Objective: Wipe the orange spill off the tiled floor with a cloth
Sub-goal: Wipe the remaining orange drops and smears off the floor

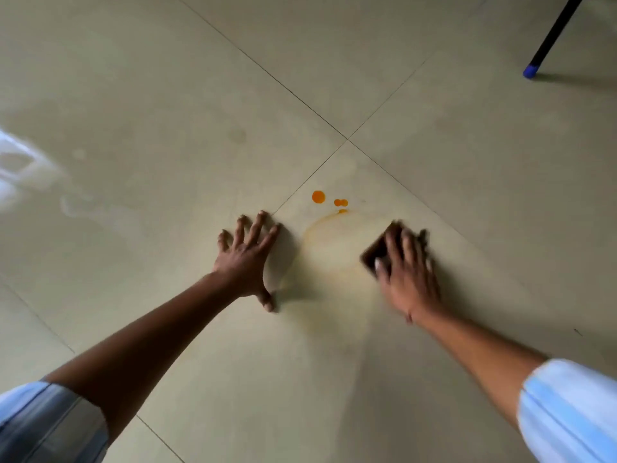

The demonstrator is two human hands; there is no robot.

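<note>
Bright orange drops (318,196) lie on the beige tiled floor (200,111), with a smaller pair of drops (341,202) just to their right. Below them a faint orange smear (325,225) curves across the tile between my hands. My left hand (248,259) is pressed flat on the floor left of the smear, fingers spread, holding nothing. My right hand (405,269) presses a dark brown cloth (375,250) onto the floor at the smear's right side; hand and cloth are blurred by motion. Most of the cloth is hidden under the hand.
Dark grout lines cross at a tile corner (348,140) just beyond the drops. A black furniture leg with a blue foot (531,71) stands on the floor at the far right. Window glare (20,162) lies on the floor at the left.
</note>
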